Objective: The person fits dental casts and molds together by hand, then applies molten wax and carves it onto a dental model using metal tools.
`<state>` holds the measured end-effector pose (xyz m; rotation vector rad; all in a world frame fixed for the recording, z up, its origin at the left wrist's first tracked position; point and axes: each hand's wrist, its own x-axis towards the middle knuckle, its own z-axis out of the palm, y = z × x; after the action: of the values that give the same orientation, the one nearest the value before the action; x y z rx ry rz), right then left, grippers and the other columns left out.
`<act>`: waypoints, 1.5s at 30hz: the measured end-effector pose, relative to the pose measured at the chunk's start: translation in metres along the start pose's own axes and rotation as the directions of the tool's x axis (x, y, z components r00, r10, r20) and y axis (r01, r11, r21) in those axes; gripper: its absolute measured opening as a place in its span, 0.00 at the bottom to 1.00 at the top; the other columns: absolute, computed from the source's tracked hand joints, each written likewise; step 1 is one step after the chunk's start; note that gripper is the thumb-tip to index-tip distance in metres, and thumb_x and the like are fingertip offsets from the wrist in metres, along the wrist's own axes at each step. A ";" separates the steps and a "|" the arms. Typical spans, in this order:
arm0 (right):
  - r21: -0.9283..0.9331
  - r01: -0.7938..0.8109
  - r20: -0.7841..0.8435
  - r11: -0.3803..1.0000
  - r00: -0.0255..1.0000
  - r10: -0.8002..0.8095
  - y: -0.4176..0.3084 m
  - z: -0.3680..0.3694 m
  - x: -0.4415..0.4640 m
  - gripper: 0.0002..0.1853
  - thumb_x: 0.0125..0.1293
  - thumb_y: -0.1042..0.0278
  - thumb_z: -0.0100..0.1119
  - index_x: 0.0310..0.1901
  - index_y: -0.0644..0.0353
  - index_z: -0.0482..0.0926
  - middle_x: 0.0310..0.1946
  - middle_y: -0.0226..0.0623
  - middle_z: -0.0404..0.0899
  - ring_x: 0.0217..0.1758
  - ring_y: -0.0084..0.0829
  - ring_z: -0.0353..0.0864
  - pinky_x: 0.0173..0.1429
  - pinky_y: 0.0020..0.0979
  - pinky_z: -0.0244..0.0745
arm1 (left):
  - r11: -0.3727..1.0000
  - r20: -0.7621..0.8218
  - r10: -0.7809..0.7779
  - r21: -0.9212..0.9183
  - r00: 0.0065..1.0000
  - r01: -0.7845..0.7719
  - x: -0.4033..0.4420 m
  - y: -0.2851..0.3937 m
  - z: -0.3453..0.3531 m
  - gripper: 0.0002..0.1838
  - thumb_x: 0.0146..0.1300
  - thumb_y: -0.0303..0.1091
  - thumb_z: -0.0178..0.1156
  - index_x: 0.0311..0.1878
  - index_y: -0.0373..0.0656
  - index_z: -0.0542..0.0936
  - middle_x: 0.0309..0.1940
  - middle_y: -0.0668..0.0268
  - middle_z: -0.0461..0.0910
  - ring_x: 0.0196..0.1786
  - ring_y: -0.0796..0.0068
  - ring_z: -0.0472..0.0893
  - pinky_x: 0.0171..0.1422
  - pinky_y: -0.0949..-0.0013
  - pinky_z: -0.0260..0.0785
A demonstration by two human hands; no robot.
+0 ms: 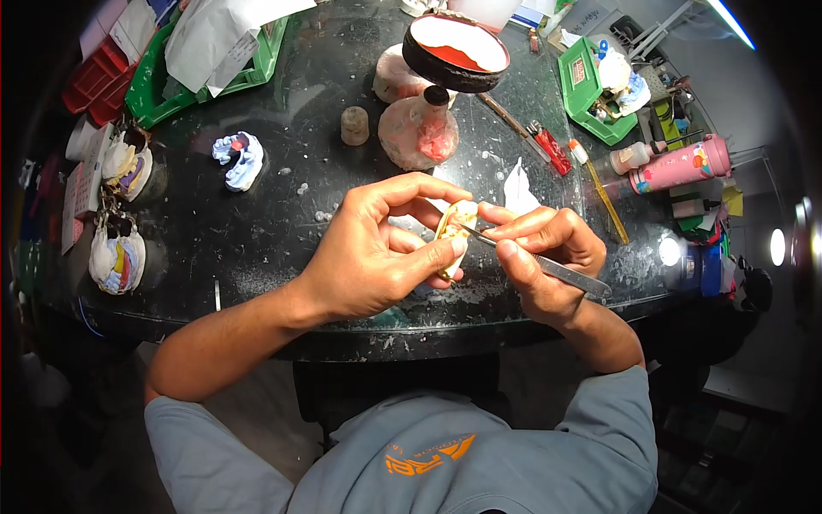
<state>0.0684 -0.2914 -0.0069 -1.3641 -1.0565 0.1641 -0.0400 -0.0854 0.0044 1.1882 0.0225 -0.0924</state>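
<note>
My left hand (372,248) is closed around a small cream-coloured dental model (454,221), with thumb and fingers on its sides. Part of the model is hidden behind those fingers. In my right hand (552,253) is a scalpel (569,276) with a flat silver handle, held like a pen. Its pointed tip reaches the model's surface; whether it touches cannot be made out. Both hands are above the front part of the black table (282,257).
Ahead stand a stained, black-capped bottle (419,128), a small jar (354,126) and a round red-and-white dish (456,51). Dental casts (120,255) sit at left, another cast (240,160) nearer the middle. Green trays (582,77), a red lighter (552,150) and a pink bottle (681,163) are at right.
</note>
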 end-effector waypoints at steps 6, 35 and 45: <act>0.024 -0.014 0.005 1.000 1.000 0.014 0.000 0.000 0.000 0.10 0.64 0.85 0.67 0.35 0.63 0.74 0.36 0.51 0.87 0.44 0.36 0.90 0.64 0.55 0.83 | 1.000 0.001 -0.004 -0.005 1.000 0.004 -0.001 0.000 0.001 0.24 0.69 0.20 0.63 0.67 0.33 0.72 0.49 0.56 0.78 0.44 0.62 0.89 0.45 0.71 0.88; -0.521 0.087 0.151 0.849 0.989 -0.009 0.003 -0.020 0.025 0.08 0.57 0.80 0.74 0.36 0.64 0.82 0.40 0.41 0.86 0.38 0.37 0.88 0.40 0.32 0.83 | 0.942 -0.158 0.128 0.329 0.979 -0.070 0.001 -0.001 0.002 0.23 0.58 0.17 0.74 0.56 0.32 0.78 0.45 0.62 0.81 0.40 0.75 0.89 0.43 0.80 0.84; -0.523 0.116 0.257 0.844 0.966 0.027 0.015 -0.024 0.019 0.07 0.57 0.78 0.71 0.36 0.60 0.81 0.42 0.38 0.84 0.43 0.40 0.88 0.45 0.36 0.85 | 0.924 -0.177 0.149 0.374 0.973 -0.074 0.001 -0.004 0.003 0.24 0.56 0.18 0.76 0.55 0.33 0.78 0.38 0.63 0.81 0.36 0.81 0.86 0.40 0.82 0.82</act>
<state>0.1026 -0.2921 -0.0058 -1.8563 -1.4205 0.0036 -0.0390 -0.0897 0.0018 1.5668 0.1211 0.1329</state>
